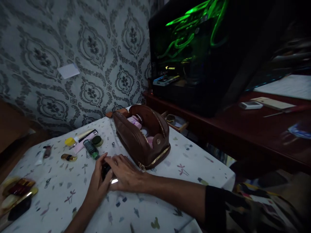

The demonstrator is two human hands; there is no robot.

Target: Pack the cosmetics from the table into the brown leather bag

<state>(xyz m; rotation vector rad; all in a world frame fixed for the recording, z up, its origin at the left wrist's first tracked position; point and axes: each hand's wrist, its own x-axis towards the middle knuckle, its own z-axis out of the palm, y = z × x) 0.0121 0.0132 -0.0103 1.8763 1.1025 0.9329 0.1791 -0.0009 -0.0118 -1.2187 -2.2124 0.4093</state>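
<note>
My left hand (99, 179) and my right hand (126, 174) meet low over the table, both closed around a small black glossy object (106, 169) with a bright, shiny lower edge. Fingers cover most of it, so its exact kind cannot be made out. Just beyond my right hand stands a brown leather cosmetic bag (131, 136), unzipped, with a pink-and-white item (135, 121) and other small things inside. Near my left fingertips lies a green bottle (90, 149), beside a round dark-green jar (97, 140).
On the white patterned tablecloth (155, 207) lie a yellow-capped tube (80, 136), a gold-banded lipstick (69, 157) and small tubes (43, 154). Gold and dark items (20, 197) sit far left. A green-lit computer case (189, 64) stands on the red-brown desk (233, 126), right.
</note>
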